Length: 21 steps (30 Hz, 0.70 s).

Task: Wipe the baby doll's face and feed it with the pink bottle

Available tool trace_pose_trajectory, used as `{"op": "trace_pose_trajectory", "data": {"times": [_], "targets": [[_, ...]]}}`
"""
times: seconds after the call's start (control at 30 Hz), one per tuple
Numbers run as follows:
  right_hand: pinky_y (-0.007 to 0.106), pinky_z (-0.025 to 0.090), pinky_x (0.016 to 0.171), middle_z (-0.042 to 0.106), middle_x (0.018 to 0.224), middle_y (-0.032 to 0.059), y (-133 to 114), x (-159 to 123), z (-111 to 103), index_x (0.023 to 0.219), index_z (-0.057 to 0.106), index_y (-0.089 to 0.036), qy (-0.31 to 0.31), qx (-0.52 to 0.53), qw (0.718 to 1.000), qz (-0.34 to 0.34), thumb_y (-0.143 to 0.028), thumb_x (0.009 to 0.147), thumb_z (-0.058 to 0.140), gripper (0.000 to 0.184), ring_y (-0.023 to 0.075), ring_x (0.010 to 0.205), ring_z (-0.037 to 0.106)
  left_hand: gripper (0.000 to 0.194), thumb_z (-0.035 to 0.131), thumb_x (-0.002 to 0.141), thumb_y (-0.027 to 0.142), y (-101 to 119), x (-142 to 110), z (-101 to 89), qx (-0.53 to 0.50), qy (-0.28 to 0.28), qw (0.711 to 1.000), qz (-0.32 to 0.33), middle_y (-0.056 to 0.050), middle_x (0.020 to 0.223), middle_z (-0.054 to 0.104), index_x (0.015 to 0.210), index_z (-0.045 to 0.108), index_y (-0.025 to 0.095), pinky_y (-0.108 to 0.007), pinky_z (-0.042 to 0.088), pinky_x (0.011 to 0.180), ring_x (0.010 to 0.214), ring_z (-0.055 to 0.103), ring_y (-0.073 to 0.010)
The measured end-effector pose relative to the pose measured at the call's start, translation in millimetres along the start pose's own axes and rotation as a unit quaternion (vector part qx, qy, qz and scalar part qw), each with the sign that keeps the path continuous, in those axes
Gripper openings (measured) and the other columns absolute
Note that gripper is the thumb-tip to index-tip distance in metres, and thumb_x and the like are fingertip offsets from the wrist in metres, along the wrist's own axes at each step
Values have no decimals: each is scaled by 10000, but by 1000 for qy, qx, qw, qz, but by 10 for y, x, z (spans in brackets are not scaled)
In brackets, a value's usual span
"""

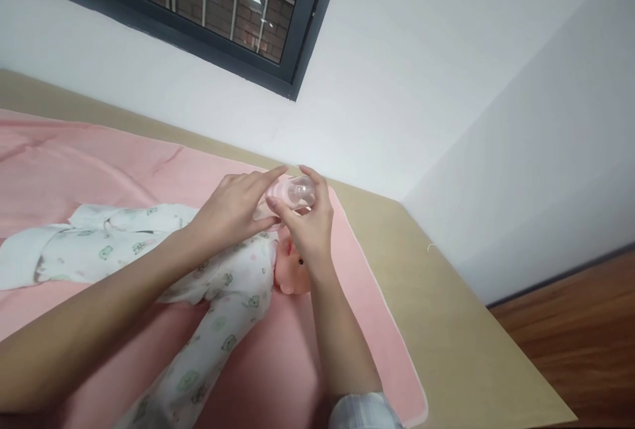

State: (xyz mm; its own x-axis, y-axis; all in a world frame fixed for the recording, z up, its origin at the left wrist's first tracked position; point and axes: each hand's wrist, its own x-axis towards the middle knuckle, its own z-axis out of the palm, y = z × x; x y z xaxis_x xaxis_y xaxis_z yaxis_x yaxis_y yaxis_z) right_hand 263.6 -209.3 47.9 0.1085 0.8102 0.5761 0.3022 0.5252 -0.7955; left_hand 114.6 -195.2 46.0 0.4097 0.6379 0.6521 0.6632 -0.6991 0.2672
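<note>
A baby bottle [280, 189] with a pale pink collar lies tilted between my hands, above the doll's head. My left hand [235, 204] wraps round its body, thumb below and fingers on top. With its thumb and fingers, my right hand [315, 221] grips the clear domed cap [301, 191] at the bottle's end. Below them a doll [290, 270] lies on its back, its face partly hidden by my right hand and wrist. It wears a white romper [228, 280] with small green animal prints.
A pink mat [278, 356] lies under the doll on a light wooden table [417, 297]. White walls [387, 85] meet at a corner behind the table. A dark-framed window [292, 78] is above, and a brown wooden surface [575, 330] lies beyond the table's right edge.
</note>
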Motion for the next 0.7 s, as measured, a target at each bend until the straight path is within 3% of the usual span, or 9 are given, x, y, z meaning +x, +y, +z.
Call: {"op": "trace_pose_trajectory", "data": {"times": [0.23, 0.43, 0.6, 0.7], "targets": [[318, 530, 757, 581, 1069, 36, -36, -27, 53, 1197, 495, -264, 12, 56, 998, 28, -423, 670, 711, 591, 162, 933, 581, 616, 545, 778, 324, -6, 4, -20, 20, -6, 999, -28, -71, 1131, 614, 1360, 392, 191, -414, 331, 958, 1022, 562, -255], [342, 493, 865, 557, 1125, 48, 43, 122, -189, 1199, 463, -257, 104, 20, 994, -11, -415, 665, 713, 610, 170, 1030, 560, 651, 529, 772, 370, -187, 43, -80, 38, -6, 997, -64, -96, 1220, 574, 1380, 392, 182, -428, 335, 978, 1120, 517, -290], [321, 470, 881, 558, 1098, 47, 534, 398, -590, 1169, 458, -234, 179, 27, 983, -8, -339, 659, 692, 571, 141, 976, 570, 677, 501, 774, 381, -567, 117, -167, 19, 5, 986, -165, -90, 1304, 521, 1408, 349, 200, -393, 392, 942, 1126, 519, -297], [322, 451, 899, 550, 1074, 45, 974, 458, -767, 1119, 486, -214, 236, -17, 970, 49, -305, 637, 671, 524, 142, 964, 559, 635, 511, 771, 359, -870, 110, -196, 39, -3, 971, -234, -97, 1251, 552, 1367, 366, 198, -404, 424, 883, 1064, 549, -315]]}}
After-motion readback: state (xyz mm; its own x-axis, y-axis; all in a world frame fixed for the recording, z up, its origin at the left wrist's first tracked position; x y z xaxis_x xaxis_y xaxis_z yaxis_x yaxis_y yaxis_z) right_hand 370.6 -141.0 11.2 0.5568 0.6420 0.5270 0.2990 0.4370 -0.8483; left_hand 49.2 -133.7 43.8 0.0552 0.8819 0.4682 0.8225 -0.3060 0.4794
